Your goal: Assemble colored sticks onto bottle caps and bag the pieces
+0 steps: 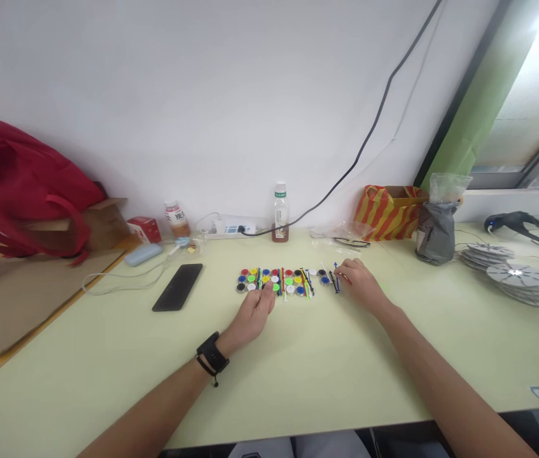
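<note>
Small round discs in red, yellow, blue, green, white and black lie in rows on the table, with thin coloured plastic sticks standing between groups of them. My left hand is closed at the near edge of the rows, thumb on top, covering some discs; what it holds, if anything, is hidden. At the right end, the fingertips of my right hand are pinched together beside thin dark blue and black sticks. Whatever lies between those fingertips is too small to make out. A blue disc sits just left of these sticks.
A black phone lies to the left. Along the wall stand a drink bottle, a power strip, another bottle and a striped bag. Stacked grey discs are at right, a red backpack at left.
</note>
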Demonstrator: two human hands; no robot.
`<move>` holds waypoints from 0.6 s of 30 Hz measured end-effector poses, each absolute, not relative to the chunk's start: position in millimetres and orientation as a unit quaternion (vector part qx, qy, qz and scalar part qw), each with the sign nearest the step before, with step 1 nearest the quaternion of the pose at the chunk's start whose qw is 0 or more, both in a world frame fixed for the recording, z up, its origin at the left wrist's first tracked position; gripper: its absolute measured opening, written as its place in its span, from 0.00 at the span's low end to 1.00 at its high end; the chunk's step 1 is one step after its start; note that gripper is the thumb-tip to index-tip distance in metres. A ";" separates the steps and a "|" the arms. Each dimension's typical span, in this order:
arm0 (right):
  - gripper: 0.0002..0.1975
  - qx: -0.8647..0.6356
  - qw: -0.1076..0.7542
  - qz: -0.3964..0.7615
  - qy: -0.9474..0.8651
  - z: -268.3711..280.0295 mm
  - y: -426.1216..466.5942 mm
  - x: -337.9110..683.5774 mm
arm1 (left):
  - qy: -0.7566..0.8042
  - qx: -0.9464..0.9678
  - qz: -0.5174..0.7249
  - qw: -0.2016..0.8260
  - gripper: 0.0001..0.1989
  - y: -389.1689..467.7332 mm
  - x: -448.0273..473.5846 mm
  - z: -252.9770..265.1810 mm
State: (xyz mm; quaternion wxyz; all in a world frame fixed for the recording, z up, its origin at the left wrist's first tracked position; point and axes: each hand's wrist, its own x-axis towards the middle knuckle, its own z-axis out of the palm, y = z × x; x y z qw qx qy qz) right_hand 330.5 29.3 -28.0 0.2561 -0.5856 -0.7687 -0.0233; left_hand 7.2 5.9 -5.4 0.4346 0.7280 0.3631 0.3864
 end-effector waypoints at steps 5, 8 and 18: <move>0.12 -0.568 0.265 -0.028 -0.779 -27.8 28.9 331.8 | 0.353 0.700 0.376 0.494 0.30 10.0 6.3 -8.3; 0.10 -0.547 0.297 -0.051 -0.781 -28.2 28.8 332.1 | 0.337 0.682 0.371 0.533 0.27 6.9 7.1 -5.6; 0.06 -0.549 0.362 0.010 -0.753 -30.3 22.5 319.1 | 0.235 0.751 0.216 0.578 0.33 -3.8 -2.7 13.6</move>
